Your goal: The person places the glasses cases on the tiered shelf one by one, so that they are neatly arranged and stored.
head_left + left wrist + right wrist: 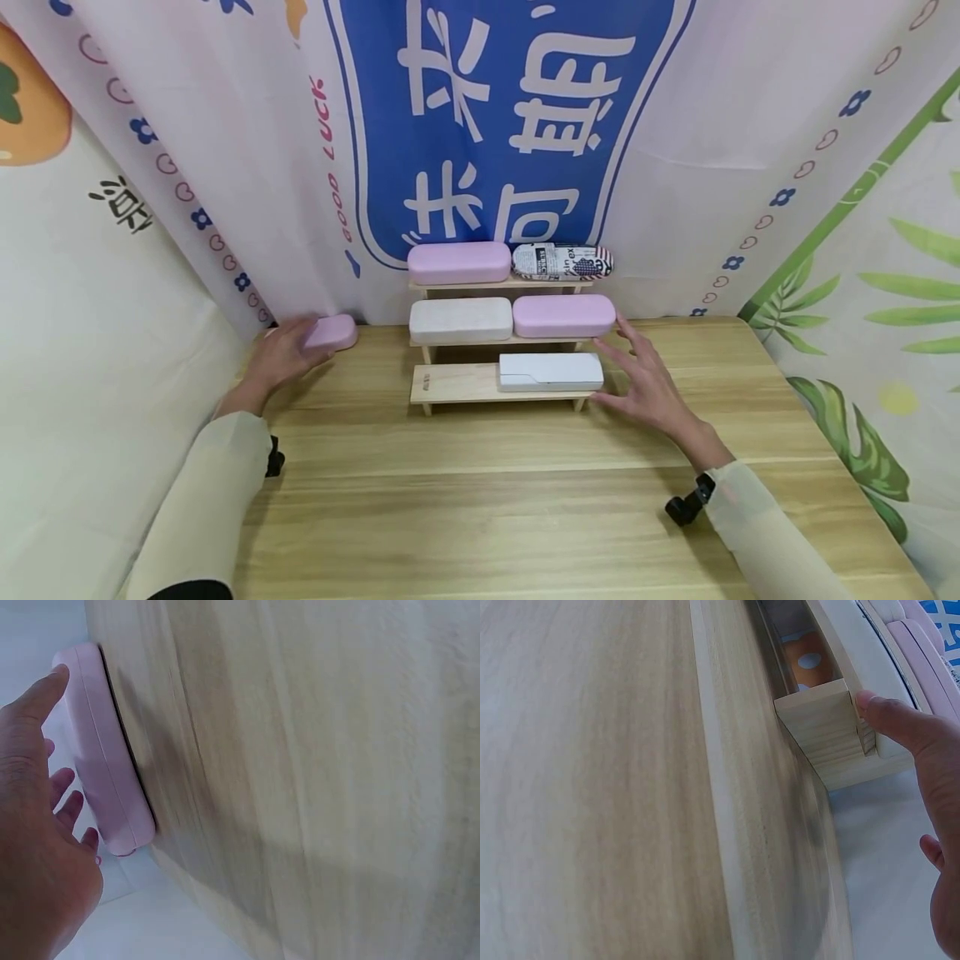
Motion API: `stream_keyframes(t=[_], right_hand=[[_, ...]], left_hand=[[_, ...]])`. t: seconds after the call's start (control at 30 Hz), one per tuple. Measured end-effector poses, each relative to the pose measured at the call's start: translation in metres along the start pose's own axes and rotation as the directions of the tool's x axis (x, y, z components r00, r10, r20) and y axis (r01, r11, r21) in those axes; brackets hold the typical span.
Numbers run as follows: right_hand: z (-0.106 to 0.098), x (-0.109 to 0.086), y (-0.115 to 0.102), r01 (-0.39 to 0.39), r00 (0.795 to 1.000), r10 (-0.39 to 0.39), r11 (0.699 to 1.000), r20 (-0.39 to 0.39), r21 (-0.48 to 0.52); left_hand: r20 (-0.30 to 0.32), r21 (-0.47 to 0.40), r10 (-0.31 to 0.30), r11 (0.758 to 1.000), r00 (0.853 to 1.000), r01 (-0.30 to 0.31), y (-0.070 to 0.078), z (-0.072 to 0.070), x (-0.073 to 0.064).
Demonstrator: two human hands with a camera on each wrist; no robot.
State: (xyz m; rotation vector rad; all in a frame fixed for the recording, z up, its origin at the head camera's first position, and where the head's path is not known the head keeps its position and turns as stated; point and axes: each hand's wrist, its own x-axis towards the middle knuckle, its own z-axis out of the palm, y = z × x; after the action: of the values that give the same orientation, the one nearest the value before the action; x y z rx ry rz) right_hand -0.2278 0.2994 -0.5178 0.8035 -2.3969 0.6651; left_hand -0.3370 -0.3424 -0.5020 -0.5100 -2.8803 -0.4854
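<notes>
At the table's back left edge, my left hand holds a pink glasses case, thumb on its front and fingers over its back. In the left wrist view this case rests on the table, partly behind the hand. My right hand is spread at the right end of a three-tier wooden stand. Its thumb touches the bottom shelf's end; the other fingers reach to the right end of a pink case on the middle tier. Right of the bottom shelf lies a white case.
A pale grey case shares the middle tier. The top tier carries another pink case and a newspaper-print case. Behind the wooden table hangs a printed cloth, with white cloth at the left side too.
</notes>
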Motion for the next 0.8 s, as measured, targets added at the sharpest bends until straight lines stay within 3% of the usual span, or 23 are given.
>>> stream_keyframes(t=[0.53,0.8], right_hand=[[-0.0011,-0.0009,-0.0027,-0.001,1.0,0.001,1.0,0.007,-0.001],[-0.0013,-0.0011,-0.0026,-0.006,1.0,0.006,1.0,0.0,-0.002]], left_hand=[[0.109,-0.016,-0.087,0.996,0.99,0.089,0.0033,0.0001,0.0014],[0.058,0.039,0.015,0.999,0.998,-0.018,0.0057,-0.0008,0.0002]])
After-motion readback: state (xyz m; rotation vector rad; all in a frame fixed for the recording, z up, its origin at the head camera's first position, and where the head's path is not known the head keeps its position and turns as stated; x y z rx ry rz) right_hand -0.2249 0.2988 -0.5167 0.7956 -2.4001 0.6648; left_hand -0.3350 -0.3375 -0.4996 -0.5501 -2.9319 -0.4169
